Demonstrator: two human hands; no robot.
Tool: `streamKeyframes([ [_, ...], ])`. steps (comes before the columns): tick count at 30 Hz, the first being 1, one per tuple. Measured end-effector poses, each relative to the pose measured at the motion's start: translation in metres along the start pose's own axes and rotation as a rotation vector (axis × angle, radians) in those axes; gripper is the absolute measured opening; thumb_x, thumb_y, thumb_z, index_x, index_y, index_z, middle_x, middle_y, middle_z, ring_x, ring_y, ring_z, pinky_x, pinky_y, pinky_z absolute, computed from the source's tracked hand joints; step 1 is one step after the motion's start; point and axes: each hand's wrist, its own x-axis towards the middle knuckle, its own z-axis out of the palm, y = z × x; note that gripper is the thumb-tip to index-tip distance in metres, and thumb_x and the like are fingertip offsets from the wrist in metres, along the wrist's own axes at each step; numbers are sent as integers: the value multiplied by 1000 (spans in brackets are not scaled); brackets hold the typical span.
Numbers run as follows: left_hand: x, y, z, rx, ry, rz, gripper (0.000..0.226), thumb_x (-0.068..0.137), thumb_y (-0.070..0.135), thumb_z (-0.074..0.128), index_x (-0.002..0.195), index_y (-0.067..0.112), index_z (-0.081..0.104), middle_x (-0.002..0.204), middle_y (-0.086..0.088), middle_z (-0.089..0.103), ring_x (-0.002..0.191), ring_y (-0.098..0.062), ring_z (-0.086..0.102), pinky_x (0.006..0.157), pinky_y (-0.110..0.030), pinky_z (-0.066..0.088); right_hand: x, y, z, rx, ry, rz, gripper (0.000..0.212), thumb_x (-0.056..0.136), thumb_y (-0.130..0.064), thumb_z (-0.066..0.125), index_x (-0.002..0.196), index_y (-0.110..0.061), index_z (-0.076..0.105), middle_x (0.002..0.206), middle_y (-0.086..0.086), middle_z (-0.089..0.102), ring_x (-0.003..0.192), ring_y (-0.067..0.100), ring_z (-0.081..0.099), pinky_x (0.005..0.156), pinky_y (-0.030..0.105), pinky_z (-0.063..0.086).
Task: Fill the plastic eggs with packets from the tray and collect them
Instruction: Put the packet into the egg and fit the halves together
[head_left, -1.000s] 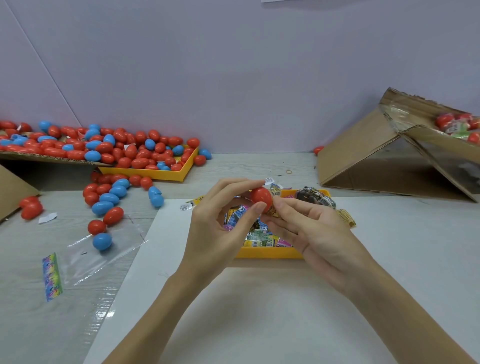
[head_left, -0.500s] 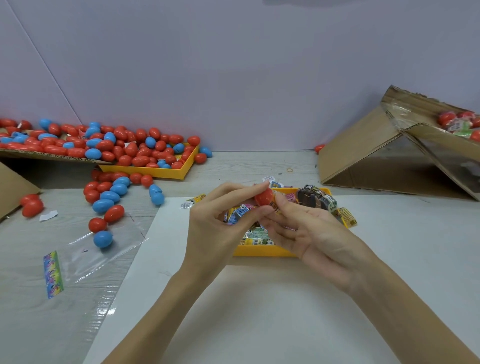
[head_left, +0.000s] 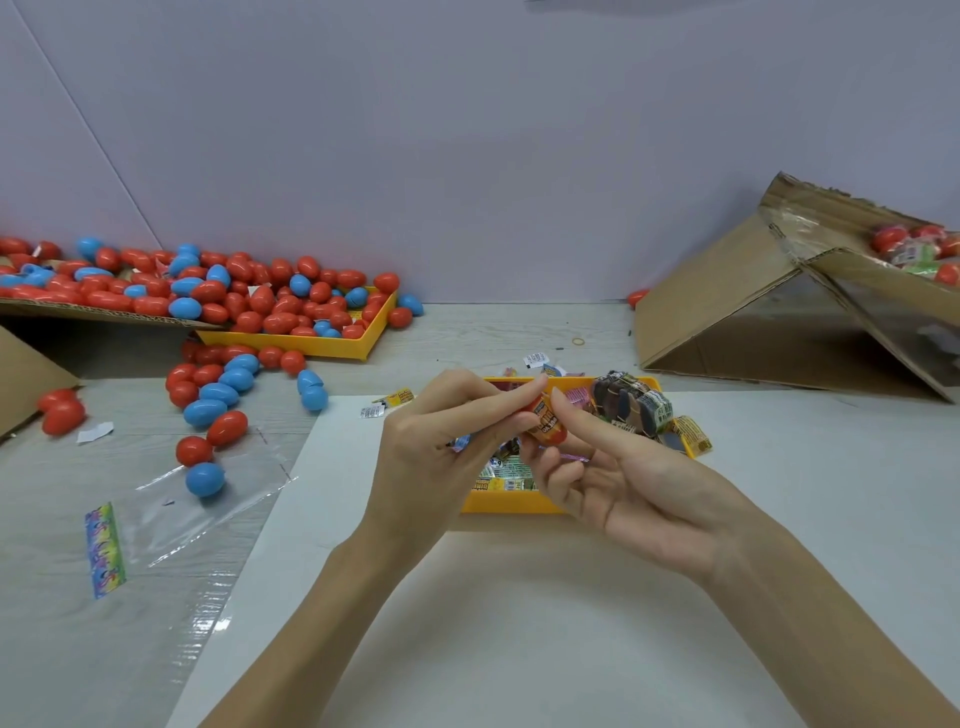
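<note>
A red plastic egg (head_left: 546, 427) with an orange printed packet showing in it is held just above the yellow packet tray (head_left: 511, 504), at the middle of the table. My left hand (head_left: 441, 447) pinches the egg from the left with thumb and forefinger. My right hand (head_left: 623, 483) holds it from below and the right, its forefinger lying against the packet. The tray holds several small colourful packets, and a banded bundle of packets (head_left: 631, 405) sits at its far right corner. My fingers hide part of the egg.
A second yellow tray (head_left: 291, 344) and a cardboard flap at the far left overflow with red and blue eggs; loose eggs (head_left: 218, 395) trail toward a clear plastic bag (head_left: 208, 499). A tilted cardboard box (head_left: 727, 312) at the right holds filled eggs (head_left: 914, 254). White sheet (head_left: 519, 623) underneath.
The egg showed only its smooth red shell a second ago; now a printed packet shows in it. Both hands sank slightly toward the tray, and my right forefinger moved onto the packet.
</note>
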Motion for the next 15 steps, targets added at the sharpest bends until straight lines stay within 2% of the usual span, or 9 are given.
streamKeyframes([
  [2, -1, 0, 1, 20, -5, 1, 35, 91, 9, 71, 126, 7, 70, 94, -5, 67, 85, -23, 63, 73, -31, 54, 3, 1, -3, -144, 33, -65, 34, 79, -31, 82, 99, -5, 80, 88, 10, 68, 68, 11, 62, 53, 16, 53],
  [5, -1, 0, 1, 42, -11, -70, 41, 98, 22, 63, 138, 13, 63, 109, 1, 69, 99, -20, 67, 87, -29, 56, 7, -4, -13, -269, 87, -105, 35, 86, -38, 76, 96, -5, 81, 81, 6, 66, 65, 9, 60, 54, 15, 51],
  [8, 0, 0, -3, 29, 55, -174, 42, 100, 32, 54, 139, 18, 62, 109, 8, 66, 102, -14, 66, 88, -22, 53, 6, -38, -25, -12, 28, -86, 40, 95, -27, 67, 114, 8, 72, 84, 7, 62, 67, 11, 60, 55, 16, 52],
  [9, 0, -1, -3, 30, 72, -211, 40, 100, 35, 52, 135, 21, 65, 109, 11, 66, 103, -13, 66, 86, -22, 53, 1, -56, -27, 119, 0, -133, 40, 96, -22, 64, 118, 11, 69, 86, 9, 62, 69, 14, 60, 57, 19, 52],
  [11, 2, -2, -4, 39, 82, -275, 34, 100, 39, 50, 125, 26, 70, 109, 20, 63, 104, -10, 65, 79, -23, 54, -10, -96, -30, 356, -41, -342, 37, 96, -14, 62, 123, 11, 63, 92, 14, 65, 72, 19, 63, 61, 24, 53],
  [13, 2, -3, -3, 48, 57, -286, 31, 100, 40, 49, 114, 26, 73, 107, 22, 62, 102, -9, 64, 78, -18, 51, -22, -130, -34, 501, -67, -589, 41, 100, -20, 57, 131, 7, 58, 102, 17, 69, 78, 23, 66, 66, 27, 53],
  [15, 1, -3, -2, 66, 16, -281, 32, 99, 41, 49, 104, 23, 75, 103, 18, 62, 98, -11, 63, 80, -14, 48, -26, -146, -38, 443, -28, -691, 50, 108, -38, 43, 137, 1, 58, 109, 15, 70, 80, 23, 66, 70, 28, 51],
])
